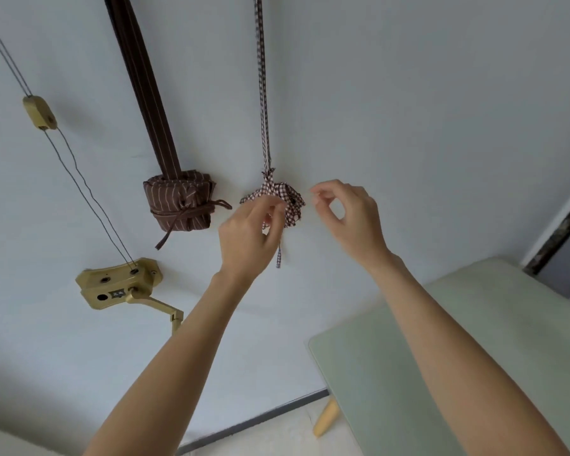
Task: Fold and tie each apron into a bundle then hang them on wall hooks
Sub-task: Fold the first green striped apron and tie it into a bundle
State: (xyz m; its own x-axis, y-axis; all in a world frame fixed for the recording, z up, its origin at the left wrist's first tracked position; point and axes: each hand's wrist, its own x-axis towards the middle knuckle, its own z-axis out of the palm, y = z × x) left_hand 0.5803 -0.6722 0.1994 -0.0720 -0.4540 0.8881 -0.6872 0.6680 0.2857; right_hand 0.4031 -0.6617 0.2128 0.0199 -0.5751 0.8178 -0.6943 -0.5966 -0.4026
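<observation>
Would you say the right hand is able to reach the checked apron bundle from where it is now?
Probably yes: the right hand hovers beside the checked apron bundle, with only bare wall between them.

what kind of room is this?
Probably a home utility or balcony corner: a brass hand-crank winch with cables on the plain white wall, tied apron bundles hanging, and a pale green table.
</observation>
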